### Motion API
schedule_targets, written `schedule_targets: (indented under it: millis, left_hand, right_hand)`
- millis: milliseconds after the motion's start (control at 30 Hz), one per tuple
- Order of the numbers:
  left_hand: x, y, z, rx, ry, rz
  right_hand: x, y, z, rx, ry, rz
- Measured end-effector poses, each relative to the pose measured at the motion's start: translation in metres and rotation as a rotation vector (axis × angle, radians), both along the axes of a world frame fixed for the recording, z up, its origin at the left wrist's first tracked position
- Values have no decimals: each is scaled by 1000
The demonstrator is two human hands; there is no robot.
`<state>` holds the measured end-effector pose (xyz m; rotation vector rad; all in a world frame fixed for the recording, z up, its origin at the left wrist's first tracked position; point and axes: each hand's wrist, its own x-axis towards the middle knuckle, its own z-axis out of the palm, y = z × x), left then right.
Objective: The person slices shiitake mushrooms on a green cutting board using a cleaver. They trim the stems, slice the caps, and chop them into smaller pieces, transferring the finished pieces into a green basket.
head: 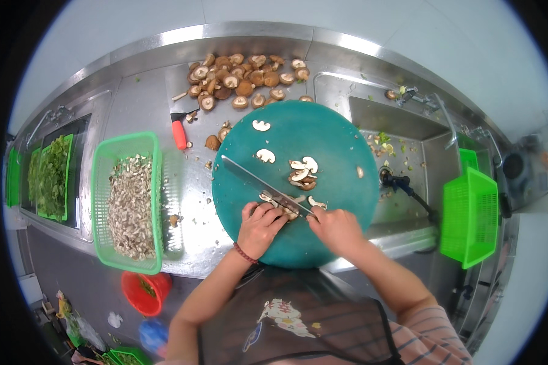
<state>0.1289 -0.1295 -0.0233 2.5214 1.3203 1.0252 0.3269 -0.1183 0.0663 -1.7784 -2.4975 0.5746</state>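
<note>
My right hand (335,228) grips the handle of a kitchen knife (251,178), its wide blade slanting up and left across a round green cutting board (347,137). Against the near side of the blade, my left hand (262,226) presses on mushroom pieces (291,213), which its fingers and the knife partly hide. A small pile of sliced mushrooms (303,173) lies just beyond the blade. Farther up the board are single mushroom slices (266,156), cut side up. One more slice (317,202) rests beside my right hand's fingertips.
Whole shiitake mushrooms (244,86) are heaped behind the board. A red-handled tool (178,133) lies to the left, near a green basket (157,205) of chopped mushrooms. At right are a steel sink (392,112) with scraps and a green basket (454,219). A red bucket (130,292) stands below the counter.
</note>
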Motion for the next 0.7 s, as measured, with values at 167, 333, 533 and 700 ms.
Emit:
schedule_targets:
  millis: [167, 333, 533, 700]
  left_hand:
    - [1, 0, -2, 11, -13, 22]
    - [1, 0, -2, 21, -7, 6]
    - [-1, 0, 2, 37, -72, 4]
    - [-20, -14, 0, -79, -107, 106]
  right_hand:
    - [-4, 1, 16, 6, 82, -44]
    - [-1, 0, 1, -36, 28, -1]
    - [-7, -4, 11, -31, 58, -46]
    - [-2, -4, -5, -47, 53, -85]
